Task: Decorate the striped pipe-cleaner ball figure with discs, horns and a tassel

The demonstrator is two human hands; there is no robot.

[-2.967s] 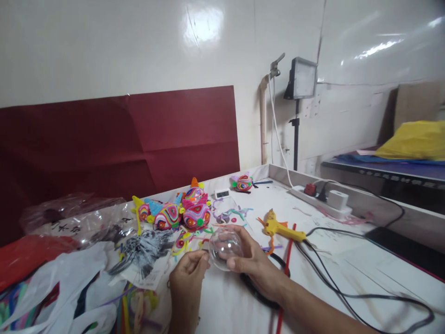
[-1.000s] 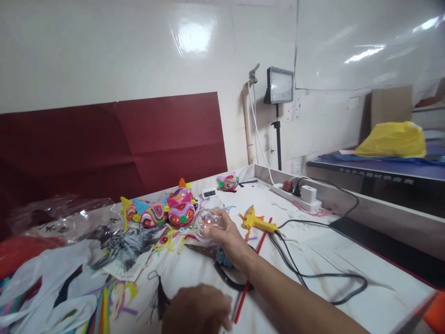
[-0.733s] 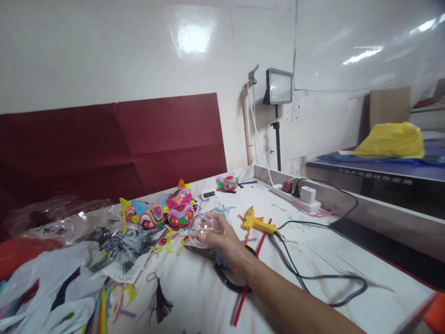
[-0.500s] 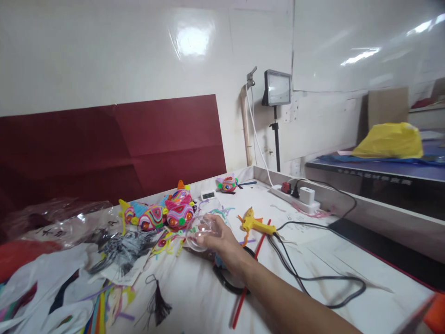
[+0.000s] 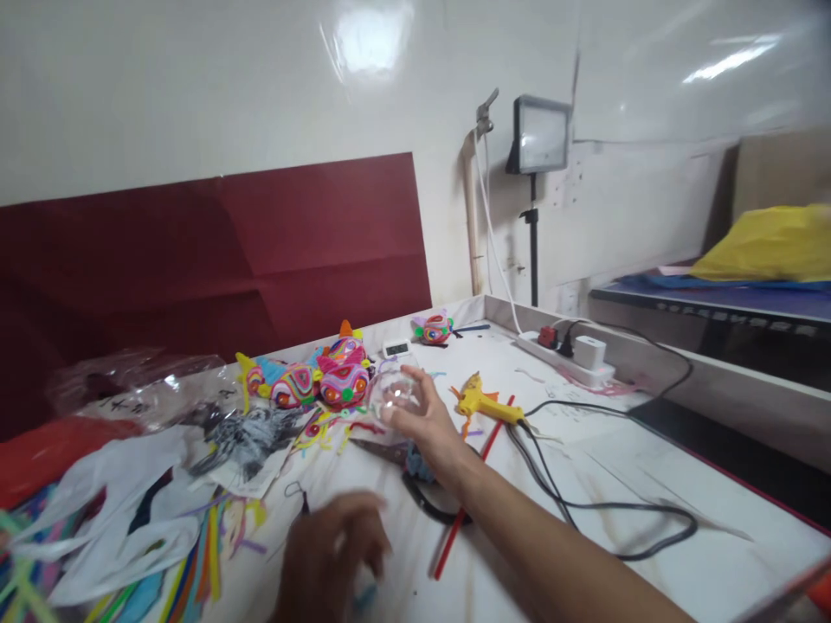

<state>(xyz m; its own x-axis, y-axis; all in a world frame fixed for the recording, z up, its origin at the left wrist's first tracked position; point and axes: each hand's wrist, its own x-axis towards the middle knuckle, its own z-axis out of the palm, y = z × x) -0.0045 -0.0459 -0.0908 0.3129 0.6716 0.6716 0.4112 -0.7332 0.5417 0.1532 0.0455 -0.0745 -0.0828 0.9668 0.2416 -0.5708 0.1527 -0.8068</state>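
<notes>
Still bare and undecorated, clear round plastic ball point(image 5: 397, 394) gripped by right hand point(image 5: 425, 422), just beside colourful coiled pipe-cleaner figures point(image 5: 325, 381). Left hand point(image 5: 334, 554) blurred nearer, grip impossible to tell; yellow glue gun point(image 5: 484, 404) lying untouched beyond.

Glossy white wall point(image 5: 195, 78), dark red panel point(image 5: 214, 251), small lamp point(image 5: 540, 134) on stand.

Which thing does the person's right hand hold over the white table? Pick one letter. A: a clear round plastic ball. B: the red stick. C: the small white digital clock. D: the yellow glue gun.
A: the right hand is closed around the clear round plastic ball, while the yellow glue gun, red stick and small white digital clock lie untouched on the white table.
</notes>
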